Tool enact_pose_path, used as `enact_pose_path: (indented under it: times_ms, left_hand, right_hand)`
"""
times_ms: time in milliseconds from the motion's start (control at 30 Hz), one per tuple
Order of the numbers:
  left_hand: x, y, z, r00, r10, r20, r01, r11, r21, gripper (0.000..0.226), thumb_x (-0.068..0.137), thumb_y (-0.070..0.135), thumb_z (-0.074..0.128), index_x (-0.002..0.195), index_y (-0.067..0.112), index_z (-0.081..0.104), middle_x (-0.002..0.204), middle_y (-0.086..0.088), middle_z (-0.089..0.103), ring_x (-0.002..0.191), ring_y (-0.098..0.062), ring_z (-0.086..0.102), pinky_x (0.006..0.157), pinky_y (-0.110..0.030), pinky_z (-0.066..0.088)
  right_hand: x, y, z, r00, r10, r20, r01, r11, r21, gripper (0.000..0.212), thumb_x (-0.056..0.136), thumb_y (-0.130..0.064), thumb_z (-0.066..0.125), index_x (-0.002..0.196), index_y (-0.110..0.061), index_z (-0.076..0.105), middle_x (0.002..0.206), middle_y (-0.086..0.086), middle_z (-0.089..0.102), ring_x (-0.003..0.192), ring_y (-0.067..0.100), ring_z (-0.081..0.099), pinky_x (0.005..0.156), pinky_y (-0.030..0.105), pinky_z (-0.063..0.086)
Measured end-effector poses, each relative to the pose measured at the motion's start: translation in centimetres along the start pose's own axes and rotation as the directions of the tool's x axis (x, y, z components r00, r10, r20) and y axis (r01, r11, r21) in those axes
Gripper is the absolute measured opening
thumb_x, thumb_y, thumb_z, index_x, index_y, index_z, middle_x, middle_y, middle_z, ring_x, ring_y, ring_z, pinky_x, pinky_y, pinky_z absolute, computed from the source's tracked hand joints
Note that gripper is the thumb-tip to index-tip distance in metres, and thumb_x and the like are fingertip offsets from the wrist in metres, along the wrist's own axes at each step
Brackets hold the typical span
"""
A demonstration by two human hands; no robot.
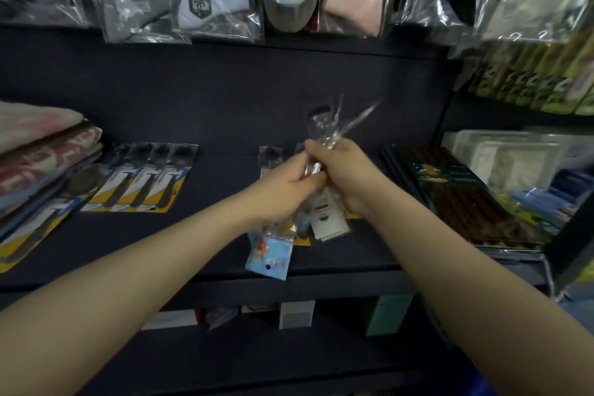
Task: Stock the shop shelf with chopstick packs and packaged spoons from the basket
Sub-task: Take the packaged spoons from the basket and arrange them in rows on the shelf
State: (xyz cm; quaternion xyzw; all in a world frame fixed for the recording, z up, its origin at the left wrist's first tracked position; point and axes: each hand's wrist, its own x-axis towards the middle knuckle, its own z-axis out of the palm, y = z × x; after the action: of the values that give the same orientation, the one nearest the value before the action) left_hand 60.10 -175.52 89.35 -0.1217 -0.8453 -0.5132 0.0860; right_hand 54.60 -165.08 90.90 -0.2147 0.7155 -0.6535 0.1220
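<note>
Both my hands meet just above the middle of the shelf (337,259), and I take that shelf as my mark for everything else. My left hand (284,186) and right hand (344,175) are both closed in a tight grip on one bunch of spoon packs (324,138), clear plastic sleeves that stick up past my fingers and hang down below them. A blue card (270,254) dangles lowest, over the shelf's front edge. Toward the shelf's left end a row of carded spoons (141,177) already lies flat, and beside it a stack of folded cloths (41,151). At the right end lie the chopstick packs (472,199), dark and stacked. The basket is out of sight.

The risk, as I judge it, is the slick plastic: several packs share one grip, and if I loosen it to peel one off, the others may slide out and drop past the front edge to the shelf below. The dangling card could also catch on that edge as I lower the bunch. The motion blur keeps me from telling how many packs I hold.
</note>
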Motion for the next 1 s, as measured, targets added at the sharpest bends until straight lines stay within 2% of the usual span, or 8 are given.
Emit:
enact_pose_path:
  times_ms: [133, 267, 400, 500, 600, 700, 867, 1000]
  left_hand:
    - [1.6, -1.2, 0.4, 0.991, 0.131, 0.041, -0.136, 0.903, 0.406, 0.033, 0.096, 0.026, 0.04, 0.127, 0.017, 0.049, 0.119, 0.007, 0.049, 0.113, -0.004, 0.048, 0.087, -0.011, 0.035]
    - [3.7, -4.2, 0.2, 0.935, 0.052, 0.35, -0.295, 0.659, 0.691, 0.045, 0.097, 0.041, 0.033, 0.136, 0.021, 0.041, 0.148, -0.001, 0.034, 0.137, -0.017, 0.028, 0.112, -0.03, 0.022]
    - [4.6, -5.8, -1.0, 0.902, -0.033, 0.43, -0.335, 0.574, 0.748, 0.047, 0.095, 0.046, 0.031, 0.14, 0.031, 0.033, 0.152, 0.003, 0.027, 0.139, -0.016, 0.022, 0.114, -0.035, 0.021]
    - [3.8, -6.3, -2.1, 0.917, -0.023, 0.398, -0.328, 0.525, 0.785, 0.05, 0.094, 0.045, 0.036, 0.14, 0.028, 0.029, 0.15, 0.005, 0.03, 0.135, -0.014, 0.029, 0.108, -0.029, 0.024]
    - [3.0, -6.8, -3.9, 0.928, -0.081, 0.363, -0.287, 0.466, 0.837, 0.052, 0.094, 0.047, 0.036, 0.142, 0.028, 0.026, 0.153, 0.007, 0.023, 0.138, -0.012, 0.024, 0.11, -0.028, 0.019]
    - [2.3, -7.7, -5.3, 0.922, -0.12, 0.367, -0.271, 0.476, 0.837, 0.052, 0.093, 0.051, 0.031, 0.142, 0.033, 0.024, 0.152, 0.011, 0.024, 0.139, -0.009, 0.021, 0.111, -0.028, 0.016]
    - [1.9, -9.1, -6.6, 0.925, -0.133, 0.355, -0.261, 0.457, 0.85, 0.071, 0.081, 0.066, 0.011, 0.14, 0.032, 0.031, 0.148, 0.012, 0.032, 0.137, -0.009, 0.025, 0.111, -0.028, 0.018]
    - [2.4, -8.8, -7.2, 0.969, 0.041, 0.243, -0.196, 0.723, 0.662, 0.041, 0.096, 0.037, 0.036, 0.133, 0.022, 0.044, 0.139, 0.005, 0.042, 0.127, -0.011, 0.039, 0.103, -0.022, 0.03]
  right_hand:
    - [1.3, -0.3, -3.8, 0.957, 0.066, -0.283, -0.094, 0.992, -0.087, 0.031, 0.093, 0.002, 0.039, 0.066, -0.01, 0.047, 0.06, 0.007, 0.044, 0.05, 0.018, 0.044, 0.041, 0.023, 0.042]
    - [2.9, 1.6, -6.4, 0.925, 0.169, -0.34, -0.313, 0.846, -0.432, 0.028, 0.094, -0.01, 0.048, 0.067, -0.007, 0.042, 0.061, 0.008, 0.04, 0.051, 0.019, 0.036, 0.047, 0.028, 0.031]
    - [4.3, 3.5, -6.0, 0.919, 0.243, -0.311, -0.395, 0.565, -0.725, 0.045, 0.087, -0.029, 0.063, 0.115, 0.004, 0.049, 0.109, 0.017, 0.055, 0.103, 0.03, 0.054, 0.074, 0.034, 0.041]
    - [5.5, 5.0, -6.1, 0.912, 0.223, -0.344, -0.408, 0.411, -0.815, 0.037, 0.083, -0.029, 0.066, 0.103, 0.001, 0.055, 0.117, 0.022, 0.055, 0.114, 0.035, 0.052, 0.074, 0.034, 0.042]
    - [5.8, 5.3, -6.5, 0.888, 0.246, -0.388, -0.459, 0.457, -0.762, 0.028, 0.079, -0.021, 0.069, 0.076, -0.003, 0.048, 0.098, 0.017, 0.056, 0.106, 0.036, 0.059, 0.068, 0.032, 0.041]
    - [5.6, 4.6, -6.5, 0.877, 0.278, -0.391, -0.479, 0.53, -0.699, 0.038, 0.076, -0.019, 0.073, 0.104, -0.001, 0.054, 0.096, 0.012, 0.053, 0.103, 0.031, 0.059, 0.071, 0.032, 0.043]
    - [5.4, 2.4, -6.3, 0.889, 0.23, -0.397, -0.418, 0.762, -0.494, 0.036, 0.079, -0.005, 0.071, 0.108, 0.004, 0.052, 0.101, 0.018, 0.062, 0.081, 0.028, 0.063, 0.062, 0.031, 0.052]
    - [4.9, 1.0, -4.0, 0.931, 0.166, -0.326, -0.269, 0.914, -0.302, 0.029, 0.083, -0.005, 0.064, 0.109, 0.007, 0.058, 0.095, 0.021, 0.068, 0.078, 0.031, 0.067, 0.078, 0.045, 0.057]
